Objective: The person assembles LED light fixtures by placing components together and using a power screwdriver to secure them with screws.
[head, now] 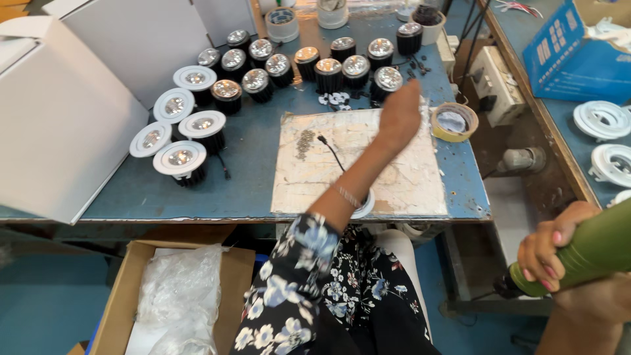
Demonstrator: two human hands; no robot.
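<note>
Lap: floral sleeve [289, 289] and dark patterned clothing fill the near foreground, under the worktop [236, 184] edge.
Right hand [549, 253]: low at the right, fingers wrapped tight round a green bottle [591, 253] held at a slant beside the worktop.
Left hand [399, 117]: stretched forward over the worn white mat [394, 177]; blurred, so I cannot tell whether the fingers are spread or closed. It is nearest the black lamp unit [388, 80] at the row's end.
Done, by the look: four lamps with white rings [179, 128] stand grouped at the left.
Left to do, by the look: many black lamp bodies [315, 66] in rows lack rings.
Nearby: small screws [304, 141] on the mat, tape roll [453, 121] just beside it, cardboard box [177, 296] with plastic bags below.
</note>
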